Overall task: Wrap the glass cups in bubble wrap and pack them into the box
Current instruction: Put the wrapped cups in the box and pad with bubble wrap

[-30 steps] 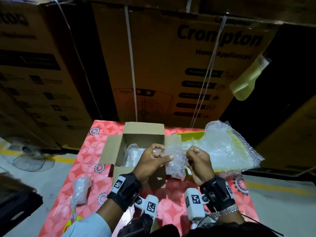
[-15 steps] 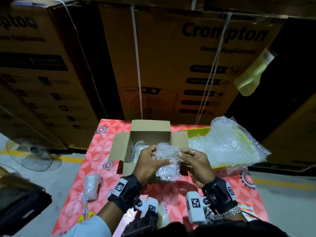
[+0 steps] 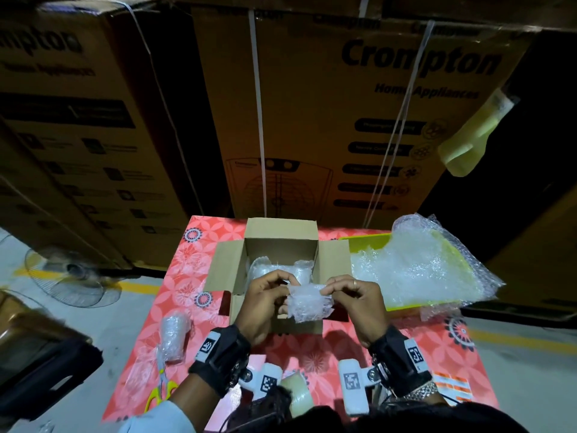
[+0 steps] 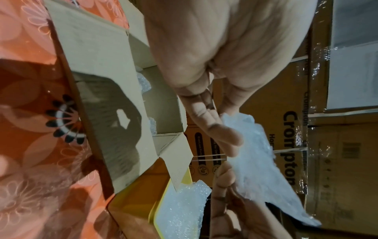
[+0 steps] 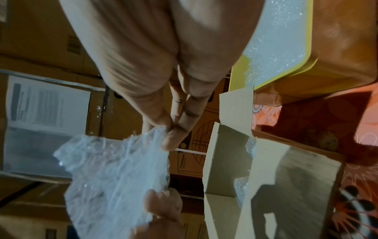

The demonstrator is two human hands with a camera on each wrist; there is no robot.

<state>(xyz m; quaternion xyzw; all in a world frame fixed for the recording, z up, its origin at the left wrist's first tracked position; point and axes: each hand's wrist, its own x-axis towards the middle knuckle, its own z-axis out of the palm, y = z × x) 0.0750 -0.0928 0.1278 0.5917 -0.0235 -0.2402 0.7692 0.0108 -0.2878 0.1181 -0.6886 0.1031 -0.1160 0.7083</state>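
The left hand point(image 3: 265, 303) and right hand point(image 3: 356, 303) each pinch a top corner of a small bubble wrap piece point(image 3: 307, 303), held just above the near edge of the open cardboard box point(image 3: 281, 235), where wrapped cups point(image 3: 271, 268) already lie. Such light fingertip pinches could let the slick sheet slip. The wrapped cup point(image 3: 175, 335) on the tablecloth, left of the box, looks loosely bundled and could unravel when lifted.

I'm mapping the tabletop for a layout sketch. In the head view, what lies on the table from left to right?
Bubble-wrapped cup lying on the red cloth → open brown cardboard box → loose clear bubble wrap sheet on the yellow tray.
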